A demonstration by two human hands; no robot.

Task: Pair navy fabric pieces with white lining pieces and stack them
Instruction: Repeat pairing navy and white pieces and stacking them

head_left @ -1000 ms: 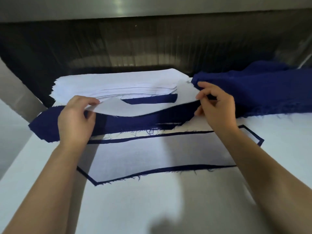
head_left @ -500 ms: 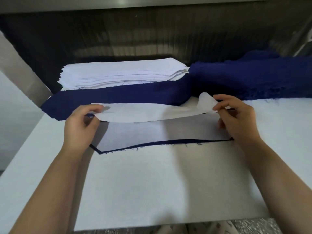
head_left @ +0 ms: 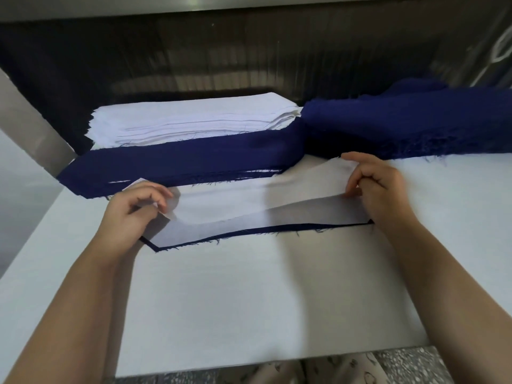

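A white lining piece (head_left: 249, 200) hangs slightly above the table, stretched between my hands. My left hand (head_left: 135, 209) pinches its left end and my right hand (head_left: 379, 187) pinches its right end. Beneath it lies a paired piece (head_left: 249, 228) on the table, white on top with a navy edge showing along the front. A long navy fabric strip (head_left: 180, 167) lies behind, across the table. Farther back is a stack of white lining pieces (head_left: 194, 120), and a pile of navy fabric (head_left: 410, 123) sits at the back right.
The white table top (head_left: 249, 300) stretches toward me to its front edge. A dark wall rises behind the stacks. A grey slanted panel (head_left: 30, 128) stands at the left. Speckled floor shows below the table edge.
The white lining piece has come nearer and lower over the paired piece. The navy strip that my hands held a second ago now lies behind on the table.
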